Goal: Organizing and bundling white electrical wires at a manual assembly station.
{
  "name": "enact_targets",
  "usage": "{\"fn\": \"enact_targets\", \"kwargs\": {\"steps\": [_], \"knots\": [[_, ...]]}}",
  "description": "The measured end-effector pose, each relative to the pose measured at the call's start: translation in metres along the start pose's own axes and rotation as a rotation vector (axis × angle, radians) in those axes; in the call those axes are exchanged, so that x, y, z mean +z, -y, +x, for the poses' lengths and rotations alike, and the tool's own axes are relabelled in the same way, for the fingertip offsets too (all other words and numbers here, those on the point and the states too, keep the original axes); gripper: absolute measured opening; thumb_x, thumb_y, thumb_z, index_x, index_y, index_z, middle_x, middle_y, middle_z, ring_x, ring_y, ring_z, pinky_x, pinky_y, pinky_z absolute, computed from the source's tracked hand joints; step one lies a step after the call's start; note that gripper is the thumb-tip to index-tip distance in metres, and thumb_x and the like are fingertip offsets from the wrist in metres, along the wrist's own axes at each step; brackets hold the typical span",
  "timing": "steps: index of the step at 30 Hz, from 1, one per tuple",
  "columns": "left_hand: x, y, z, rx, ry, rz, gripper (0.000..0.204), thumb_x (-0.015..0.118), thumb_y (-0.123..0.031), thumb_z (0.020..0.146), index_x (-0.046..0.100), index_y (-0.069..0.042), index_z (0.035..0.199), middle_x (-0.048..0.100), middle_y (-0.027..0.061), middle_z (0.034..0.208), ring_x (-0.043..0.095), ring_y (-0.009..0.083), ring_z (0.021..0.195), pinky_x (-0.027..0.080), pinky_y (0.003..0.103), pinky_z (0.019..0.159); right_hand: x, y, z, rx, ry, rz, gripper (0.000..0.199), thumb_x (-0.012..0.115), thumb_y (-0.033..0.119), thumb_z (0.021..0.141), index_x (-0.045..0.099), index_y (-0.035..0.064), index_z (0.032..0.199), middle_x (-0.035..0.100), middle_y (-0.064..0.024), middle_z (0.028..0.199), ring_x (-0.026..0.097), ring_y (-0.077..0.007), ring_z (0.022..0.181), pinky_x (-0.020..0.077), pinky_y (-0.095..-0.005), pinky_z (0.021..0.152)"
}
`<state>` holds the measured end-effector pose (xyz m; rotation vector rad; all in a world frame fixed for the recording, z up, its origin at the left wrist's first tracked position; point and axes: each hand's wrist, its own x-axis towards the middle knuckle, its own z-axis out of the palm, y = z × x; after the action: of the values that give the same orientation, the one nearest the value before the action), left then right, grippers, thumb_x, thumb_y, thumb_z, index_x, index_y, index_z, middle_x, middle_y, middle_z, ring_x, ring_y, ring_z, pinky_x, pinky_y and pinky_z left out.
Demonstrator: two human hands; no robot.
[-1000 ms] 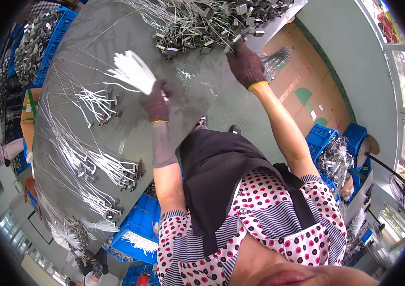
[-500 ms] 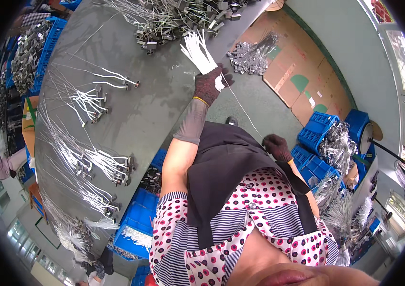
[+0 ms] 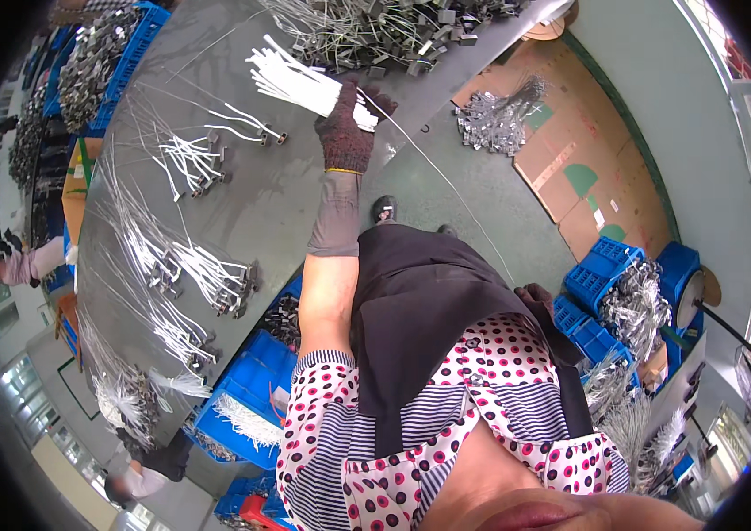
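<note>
tubes (image 3: 291, 81), white and bundled, are over the bench (image 3: 274, 164), just short of the pile (image 3: 402, 35) of wired parts, with my left hand (image 3: 349, 128) wrapped around them near one end. a thin strand (image 3: 446, 180) runs from there down toward my right hand (image 3: 535, 299), which is half hidden by the apron (image 3: 429, 292); from this far off i can't tell whether it grips anything. i'd hold the bundle snug without crushing it, draw the strand lightly taut, and steer clear of the pile to avoid snags.
</note>
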<state>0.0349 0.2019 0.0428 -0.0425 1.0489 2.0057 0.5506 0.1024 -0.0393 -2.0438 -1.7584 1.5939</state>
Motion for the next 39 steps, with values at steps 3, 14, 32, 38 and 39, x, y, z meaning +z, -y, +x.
{"fn": "enact_targets", "kwargs": {"steps": [3, 14, 32, 38, 39], "knots": [[-0.017, -0.004, 0.005, 0.054, 0.006, -0.078, 0.026, 0.065, -0.022, 0.096, 0.060, -0.003, 0.113, 0.068, 0.0180, 0.092, 0.069, 0.0315, 0.076, 0.060, 0.055, 0.072, -0.005, -0.008, 0.010, 0.098, 0.024, 0.098, 0.023, 0.073, 0.023, 0.084, 0.067, 0.0010, 0.081, 0.067, -0.0090, 0.073, 0.060, -0.0153, 0.071, 0.0489, -0.0315, 0.069], [-0.046, 0.005, 0.012, -0.042, -0.047, -0.035, 0.022, 0.070, -0.015, 0.091, 0.061, 0.001, 0.104, 0.068, 0.0194, 0.089, 0.068, 0.0313, 0.069, 0.062, 0.052, 0.065, -0.007, 0.083, 0.040, 0.050, 0.135, -0.011, 0.027, 0.073, 0.024, 0.086, 0.066, -0.0009, 0.081, 0.062, -0.0041, 0.069, 0.056, -0.0124, 0.066, 0.0468, -0.0281, 0.062], [-0.094, -0.005, 0.035, 0.723, 0.384, 1.707, 0.038, 0.064, -0.003, 0.076, 0.063, -0.006, 0.114, 0.069, 0.0161, 0.106, 0.066, 0.0350, 0.101, 0.051, 0.047, 0.085, 0.201, 0.460, 0.152, -0.641, 0.059, -0.015, 0.063, 0.051, 0.050, 0.092, 0.051, 0.0013, 0.132, 0.065, -0.0258, 0.116, 0.061, -0.0449, 0.110, 0.0455, -0.0461, 0.098], [-0.099, -0.063, 0.056, 0.184, -0.464, 1.180, 0.036, 0.069, -0.039, 0.084, 0.074, -0.005, 0.094, 0.072, 0.0113, 0.080, 0.069, 0.0213, 0.073, 0.052, 0.038, 0.067, 0.197, 0.512, 0.203, -0.745, -0.356, -0.474, 0.043, 0.052, 0.036, 0.091, 0.058, 0.0028, 0.119, 0.067, -0.0243, 0.105, 0.067, -0.0414, 0.095, 0.0521, -0.0515, 0.083], [-0.106, -0.065, 0.074, 0.102, -0.580, 1.370, 0.038, 0.069, -0.041, 0.084, 0.075, -0.005, 0.094, 0.072, 0.0119, 0.080, 0.069, 0.0226, 0.071, 0.052, 0.038, 0.067, 0.185, 0.514, 0.224, -0.685, -0.338, -0.688, 0.038, 0.051, 0.032, 0.091, 0.061, 0.0028, 0.113, 0.067, -0.0245, 0.103, 0.068, -0.0406, 0.091, 0.0532, -0.0532, 0.078]]}}
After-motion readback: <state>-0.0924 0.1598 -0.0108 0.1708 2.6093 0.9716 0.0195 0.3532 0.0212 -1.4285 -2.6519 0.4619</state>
